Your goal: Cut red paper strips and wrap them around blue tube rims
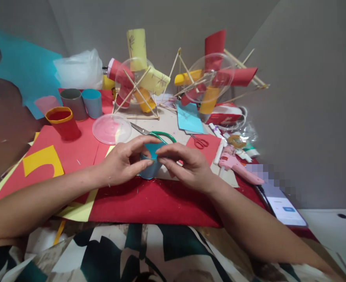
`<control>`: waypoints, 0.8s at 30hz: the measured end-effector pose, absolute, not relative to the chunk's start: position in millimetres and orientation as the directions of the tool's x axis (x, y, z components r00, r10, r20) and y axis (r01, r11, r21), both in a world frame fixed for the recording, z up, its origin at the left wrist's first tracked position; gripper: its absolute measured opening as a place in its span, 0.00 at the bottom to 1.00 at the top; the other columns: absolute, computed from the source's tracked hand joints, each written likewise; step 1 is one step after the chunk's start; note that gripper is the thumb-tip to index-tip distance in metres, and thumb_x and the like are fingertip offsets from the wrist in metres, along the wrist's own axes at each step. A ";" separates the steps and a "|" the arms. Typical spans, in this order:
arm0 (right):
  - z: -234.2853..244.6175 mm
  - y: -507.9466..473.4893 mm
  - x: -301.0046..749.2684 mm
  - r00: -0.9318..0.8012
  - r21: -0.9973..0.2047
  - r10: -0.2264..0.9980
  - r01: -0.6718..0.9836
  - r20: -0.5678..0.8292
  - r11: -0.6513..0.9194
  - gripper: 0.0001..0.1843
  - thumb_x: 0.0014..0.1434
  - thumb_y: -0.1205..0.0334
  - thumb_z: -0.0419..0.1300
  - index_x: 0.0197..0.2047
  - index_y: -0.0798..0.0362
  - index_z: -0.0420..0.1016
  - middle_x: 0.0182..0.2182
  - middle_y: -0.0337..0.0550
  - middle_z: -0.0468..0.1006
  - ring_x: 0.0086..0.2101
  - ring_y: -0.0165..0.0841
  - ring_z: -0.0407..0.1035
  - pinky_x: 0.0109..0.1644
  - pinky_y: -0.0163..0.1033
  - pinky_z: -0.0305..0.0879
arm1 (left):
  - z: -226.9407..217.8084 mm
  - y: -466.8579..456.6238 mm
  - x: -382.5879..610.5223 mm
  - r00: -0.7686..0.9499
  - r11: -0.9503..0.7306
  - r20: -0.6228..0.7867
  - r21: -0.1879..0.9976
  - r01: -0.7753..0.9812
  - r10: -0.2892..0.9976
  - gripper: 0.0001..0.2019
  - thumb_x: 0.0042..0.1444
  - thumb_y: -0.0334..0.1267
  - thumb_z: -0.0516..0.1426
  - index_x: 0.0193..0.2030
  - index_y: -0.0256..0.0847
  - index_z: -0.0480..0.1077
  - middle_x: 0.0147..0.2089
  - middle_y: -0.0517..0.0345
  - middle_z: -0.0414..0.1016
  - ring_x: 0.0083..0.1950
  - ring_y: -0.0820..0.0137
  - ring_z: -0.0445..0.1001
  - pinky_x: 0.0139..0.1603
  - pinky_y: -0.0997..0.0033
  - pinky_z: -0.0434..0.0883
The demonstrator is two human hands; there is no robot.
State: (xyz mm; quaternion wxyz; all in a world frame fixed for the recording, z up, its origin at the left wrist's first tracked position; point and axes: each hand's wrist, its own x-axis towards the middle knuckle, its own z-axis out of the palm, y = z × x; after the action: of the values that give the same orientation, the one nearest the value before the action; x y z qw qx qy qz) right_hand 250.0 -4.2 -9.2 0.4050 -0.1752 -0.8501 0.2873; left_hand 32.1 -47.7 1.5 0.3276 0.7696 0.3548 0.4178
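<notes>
A blue paper cup (149, 170) stands upright at the front middle of the table, between my two hands. My left hand (124, 162) grips its rim from the left, thumb on the near side and fingers across the far side. From the right, my right hand (187, 164) pinches the same rim between thumb and fingers. Right behind the cup lie green-handled scissors (163, 135), partly hidden by my fingers. A clear plastic lid (109, 130) rests on red paper to the left of them.
Red (62, 117), grey (74, 105) and blue (93, 103) cups stand at the back left. Two stick-and-paper wheels (136, 84) (212, 78) rise behind. On the right are red scissors (200, 141), a pink glue gun (237, 164) and a phone (284, 207). Yellow paper (42, 158) lies left.
</notes>
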 end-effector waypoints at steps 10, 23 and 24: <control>-12.9 -4.9 245.9 -0.541 -0.605 0.511 0.004 0.668 0.796 0.12 0.63 0.71 0.63 0.49 0.50 0.74 0.40 0.42 0.80 0.26 0.24 0.71 0.26 0.30 0.69 | -0.9 -45.5 31.2 0.321 -0.494 0.409 0.832 0.253 0.854 0.18 0.62 0.38 0.60 0.58 0.41 0.67 0.38 0.56 0.74 0.31 0.74 0.74 0.28 0.75 0.69; -6.2 -1.7 246.6 -0.592 -0.476 0.387 0.008 0.707 0.880 0.07 0.64 0.73 0.59 0.41 0.52 0.74 0.31 0.40 0.77 0.30 0.28 0.70 0.31 0.33 0.68 | 5.0 -44.9 30.8 0.414 -0.410 0.332 0.905 0.115 0.848 0.15 0.64 0.36 0.59 0.56 0.41 0.64 0.35 0.62 0.74 0.24 0.79 0.69 0.23 0.80 0.66; -6.1 -1.1 246.5 -0.591 -0.430 0.354 0.013 0.725 0.903 0.07 0.64 0.73 0.60 0.42 0.52 0.74 0.32 0.41 0.78 0.31 0.28 0.71 0.32 0.33 0.69 | 4.7 -44.8 31.2 0.412 -0.411 0.334 0.905 0.112 0.848 0.14 0.64 0.36 0.59 0.55 0.41 0.64 0.35 0.62 0.74 0.24 0.79 0.69 0.23 0.80 0.66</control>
State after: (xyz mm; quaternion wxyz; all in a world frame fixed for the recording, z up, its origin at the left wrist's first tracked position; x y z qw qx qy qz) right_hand 246.5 -1.1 -6.1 0.4400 -0.1054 -0.8705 0.1936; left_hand 31.2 -44.8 4.7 0.4293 0.7222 0.3323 0.4286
